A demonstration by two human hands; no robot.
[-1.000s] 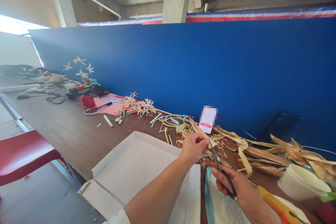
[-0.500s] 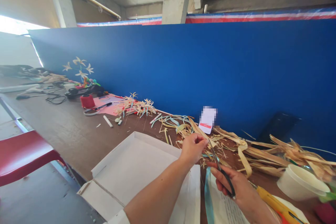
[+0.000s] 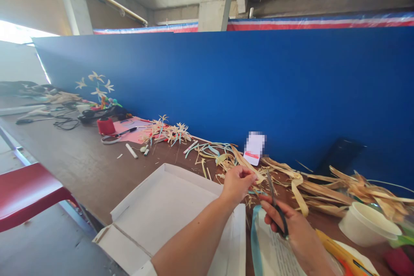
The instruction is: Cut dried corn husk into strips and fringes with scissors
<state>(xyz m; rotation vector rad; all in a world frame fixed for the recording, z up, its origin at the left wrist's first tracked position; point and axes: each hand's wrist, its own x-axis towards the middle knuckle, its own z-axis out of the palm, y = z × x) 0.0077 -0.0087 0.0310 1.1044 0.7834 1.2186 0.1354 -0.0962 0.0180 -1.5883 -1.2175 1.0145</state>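
Note:
My left hand (image 3: 237,183) is closed in a pinch on a thin light strip, held above the brown table (image 3: 74,159) near the pile of dried leaf strips (image 3: 310,183). My right hand (image 3: 286,224) grips black-handled scissors (image 3: 274,205), blades pointing up and away toward the left hand's strip. A light blue ribbon strip (image 3: 254,241) hangs down between the hands over a printed sheet (image 3: 278,256).
An open white cardboard box (image 3: 161,207) lies under my left forearm. A white cup (image 3: 367,224) and an orange-yellow tool (image 3: 339,252) sit at right. Straw flowers (image 3: 168,129), a red spool (image 3: 105,126) and cables lie further left. A blue board (image 3: 226,86) backs the table; a red chair (image 3: 26,192) stands at left.
The scissors' blades have swung more upright and a little right. Both hands stay almost in place; the view has shifted slightly.

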